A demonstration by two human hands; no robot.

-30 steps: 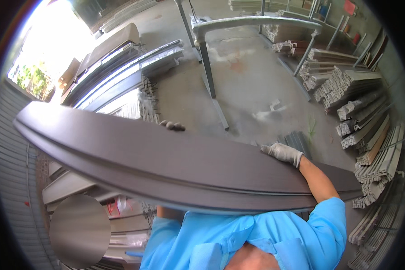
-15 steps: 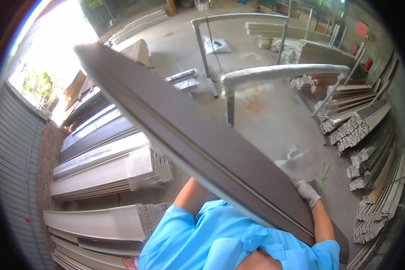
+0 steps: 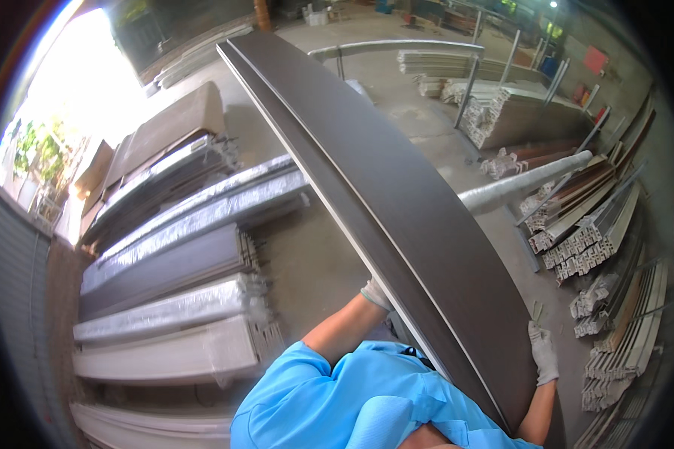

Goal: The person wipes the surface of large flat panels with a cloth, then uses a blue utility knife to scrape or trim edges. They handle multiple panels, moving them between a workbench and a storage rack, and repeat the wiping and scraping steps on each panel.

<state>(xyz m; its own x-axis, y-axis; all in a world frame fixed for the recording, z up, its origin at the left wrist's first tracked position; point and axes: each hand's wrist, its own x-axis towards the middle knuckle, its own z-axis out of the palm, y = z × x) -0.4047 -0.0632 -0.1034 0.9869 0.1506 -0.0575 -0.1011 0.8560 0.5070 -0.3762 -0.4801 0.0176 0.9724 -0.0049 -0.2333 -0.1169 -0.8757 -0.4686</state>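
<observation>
Concrete floor (image 3: 307, 251), long smooth brown panelling (image 3: 404, 194), gloved hands (image 3: 544, 355) clasping opposite edges, left one (image 3: 377, 294) partly hidden

The panels (image 3: 412, 217) are dark brown, the shirt (image 3: 329, 396) light blue.

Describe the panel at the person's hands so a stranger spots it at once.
Start at the blue shirt along the bottom. Between the gloved left hand and right hand, the long panel slants toward the upper left. Unlike the stacked panels on the left, it is held up, dark brown with a pale lengthwise line.
</observation>
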